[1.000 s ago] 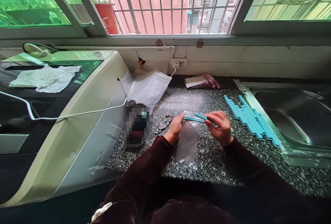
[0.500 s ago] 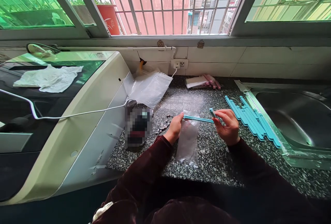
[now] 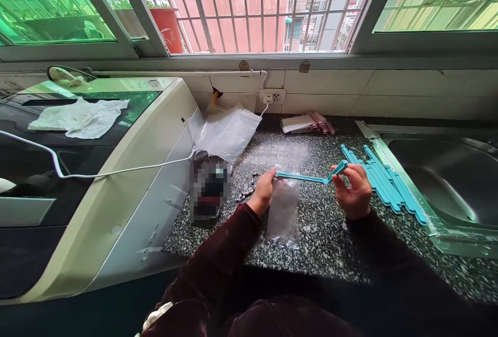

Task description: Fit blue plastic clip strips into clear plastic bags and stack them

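Note:
A long turquoise bag clip (image 3: 301,176) lies across the top of a small clear plastic bag (image 3: 283,217), which rests on the counter. My left hand (image 3: 263,191) is closed on the clip's left end, beside the bag's upper edge; whether it also pinches the plastic, I cannot tell. With thumb and fingers, my right hand (image 3: 355,191) grips the clip's other end, which bends upward from a hinge to the right of the bag. Just beyond that hand lies a row of similar turquoise clips (image 3: 383,181).
On the right is a steel sink (image 3: 439,176). A washing machine (image 3: 151,165) stands at the left, crossed by a white cable (image 3: 124,171). Large clear plastic bags (image 3: 233,129), a blurred dark object (image 3: 210,191) and pink clips with plastic (image 3: 309,122) lie on the speckled counter (image 3: 322,243).
My right hand has moved right and swung its end of the clip outward, so the hinge bend now shows. My left hand stays at the bag's top.

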`<state>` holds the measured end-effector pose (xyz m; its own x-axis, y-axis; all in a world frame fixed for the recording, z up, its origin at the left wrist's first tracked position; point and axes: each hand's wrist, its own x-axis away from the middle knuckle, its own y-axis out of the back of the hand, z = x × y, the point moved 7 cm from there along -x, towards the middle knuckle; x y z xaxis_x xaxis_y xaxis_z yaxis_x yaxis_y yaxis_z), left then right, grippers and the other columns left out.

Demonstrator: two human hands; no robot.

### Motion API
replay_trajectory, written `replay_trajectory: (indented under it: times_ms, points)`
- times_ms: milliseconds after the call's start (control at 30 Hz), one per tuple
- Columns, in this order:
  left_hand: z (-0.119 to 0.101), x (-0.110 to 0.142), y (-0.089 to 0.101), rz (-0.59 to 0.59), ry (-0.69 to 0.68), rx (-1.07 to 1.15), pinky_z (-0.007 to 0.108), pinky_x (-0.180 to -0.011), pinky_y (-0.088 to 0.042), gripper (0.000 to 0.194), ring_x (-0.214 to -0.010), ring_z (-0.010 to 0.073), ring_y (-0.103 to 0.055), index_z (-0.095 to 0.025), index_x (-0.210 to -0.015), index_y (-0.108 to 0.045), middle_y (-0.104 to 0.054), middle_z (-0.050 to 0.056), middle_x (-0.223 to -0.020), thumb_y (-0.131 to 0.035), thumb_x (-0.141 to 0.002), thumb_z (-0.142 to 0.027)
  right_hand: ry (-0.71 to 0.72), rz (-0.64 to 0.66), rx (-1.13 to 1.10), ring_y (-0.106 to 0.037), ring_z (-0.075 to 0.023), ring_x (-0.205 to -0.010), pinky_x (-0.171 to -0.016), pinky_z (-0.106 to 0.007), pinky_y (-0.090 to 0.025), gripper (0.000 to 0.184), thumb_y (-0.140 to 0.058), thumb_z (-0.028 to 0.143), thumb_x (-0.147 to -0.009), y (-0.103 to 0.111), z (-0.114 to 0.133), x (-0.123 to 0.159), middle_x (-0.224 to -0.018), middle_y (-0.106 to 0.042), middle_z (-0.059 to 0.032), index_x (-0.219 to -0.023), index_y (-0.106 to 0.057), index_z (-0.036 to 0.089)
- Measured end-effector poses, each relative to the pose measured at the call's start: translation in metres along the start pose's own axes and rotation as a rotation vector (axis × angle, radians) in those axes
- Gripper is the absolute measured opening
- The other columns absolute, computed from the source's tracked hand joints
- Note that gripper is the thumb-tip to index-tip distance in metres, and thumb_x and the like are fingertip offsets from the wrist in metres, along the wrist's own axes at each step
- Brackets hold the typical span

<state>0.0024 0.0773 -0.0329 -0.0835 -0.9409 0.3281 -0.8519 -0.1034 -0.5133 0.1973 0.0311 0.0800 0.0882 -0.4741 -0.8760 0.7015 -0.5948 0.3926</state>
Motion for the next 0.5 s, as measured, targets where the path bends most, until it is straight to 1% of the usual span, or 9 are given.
replay_trajectory:
  times_ms: [167,333,500]
  points:
    - [-0.001,-0.001,0.002,-0.014,-0.01,-0.027,0.022,-0.04,-0.032,0.035,-0.04,0.0094,-0.043,-0.018,-0.054,-0.051,-0.047,-0.003,-0.044,-0.057,-0.073,-0.047,-0.051,-0.037,0.017,-0.06,-0.0216,-0.078,-0.072,-0.04,-0.049,0.009,-0.051,0.027,-0.084,0.004,-0.008,0.002,-0.083,-0.066,-0.0059,-0.083,-0.057,0.021]
    - [-0.004,-0.001,0.002,-0.015,-0.022,-0.021,0.022,-0.042,-0.034,0.033,-0.041,0.0092,-0.043,-0.018,-0.056,-0.051,-0.05,-0.003,-0.047,-0.055,-0.073,-0.045,-0.098,-0.065,0.015,-0.061,-0.0209,-0.078,-0.072,-0.039,-0.049,0.012,-0.051,0.029,-0.085,0.007,-0.014,0.004,-0.084,-0.066,-0.0059,-0.08,-0.056,0.021]
    - [-0.006,0.0,0.001,-0.02,-0.019,0.021,0.023,-0.045,-0.034,0.031,-0.042,0.0095,-0.042,-0.019,-0.055,-0.05,-0.048,-0.003,-0.047,-0.054,-0.075,-0.042,-0.136,-0.088,0.008,-0.061,-0.0211,-0.08,-0.073,-0.039,-0.05,0.012,-0.051,0.029,-0.085,0.011,-0.017,0.004,-0.086,-0.066,-0.0068,-0.084,-0.059,0.02]
